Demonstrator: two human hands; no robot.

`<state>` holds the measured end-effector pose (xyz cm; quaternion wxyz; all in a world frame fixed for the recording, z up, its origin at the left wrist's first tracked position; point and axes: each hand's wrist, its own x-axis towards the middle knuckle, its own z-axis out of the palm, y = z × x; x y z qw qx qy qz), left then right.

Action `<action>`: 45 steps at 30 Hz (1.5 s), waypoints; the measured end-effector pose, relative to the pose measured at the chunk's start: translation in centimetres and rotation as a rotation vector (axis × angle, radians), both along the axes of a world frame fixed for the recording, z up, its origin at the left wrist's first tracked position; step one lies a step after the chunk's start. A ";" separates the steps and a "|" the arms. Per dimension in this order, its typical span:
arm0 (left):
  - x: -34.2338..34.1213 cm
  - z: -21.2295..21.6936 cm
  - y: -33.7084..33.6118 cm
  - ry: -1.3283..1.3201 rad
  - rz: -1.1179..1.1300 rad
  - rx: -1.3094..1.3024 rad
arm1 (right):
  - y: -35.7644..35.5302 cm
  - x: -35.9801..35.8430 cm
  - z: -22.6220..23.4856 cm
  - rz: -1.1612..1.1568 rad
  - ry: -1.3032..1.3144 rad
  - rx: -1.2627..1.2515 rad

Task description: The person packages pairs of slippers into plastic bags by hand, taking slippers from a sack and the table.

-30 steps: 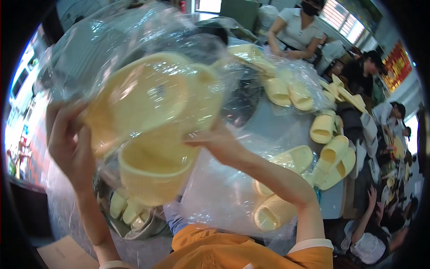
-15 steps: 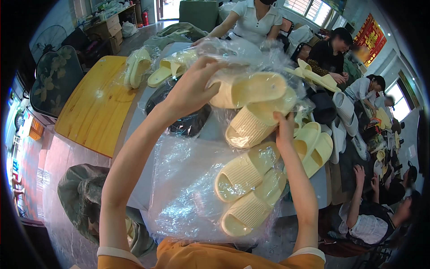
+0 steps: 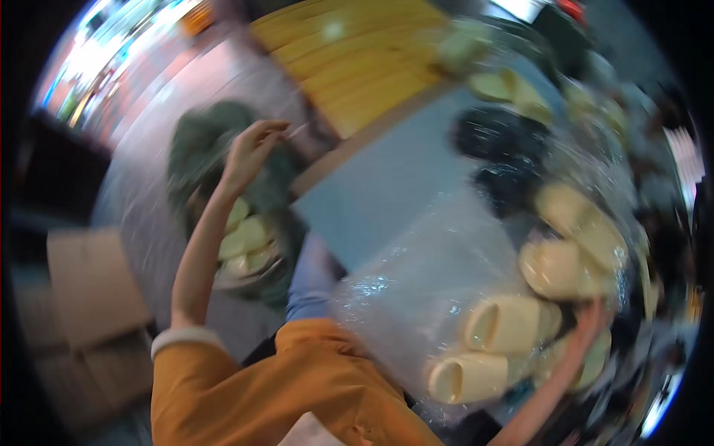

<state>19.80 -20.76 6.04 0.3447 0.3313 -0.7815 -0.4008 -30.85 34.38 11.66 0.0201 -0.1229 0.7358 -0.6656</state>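
The picture is blurred by motion. My left hand (image 3: 251,154) is raised over a green sack (image 3: 204,152) on the floor, fingers apart, nothing in it. The sack holds several pale yellow slippers (image 3: 245,239). My right hand (image 3: 593,318) reaches across the table among bagged pale yellow slippers (image 3: 576,241); its grip is too blurred to read. Two more yellow slippers (image 3: 487,349) lie side by side on a clear plastic bag (image 3: 416,275) near my orange-sleeved body.
The blue-grey table (image 3: 383,182) carries a bagged black pair (image 3: 497,149) and further yellow slippers (image 3: 506,85) at the back. A yellow wooden board (image 3: 357,56) adjoins its far edge. A cardboard box (image 3: 89,286) stands on the floor at the left.
The view has swung left and down. My left hand has let go of the bagged slippers and moved out over the green sack. My right hand stays at the slippers on the table.
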 end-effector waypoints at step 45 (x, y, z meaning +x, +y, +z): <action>23.0 -26.2 6.5 0.350 0.805 0.479 | -42.4 45.5 -3.1 2.123 0.647 0.482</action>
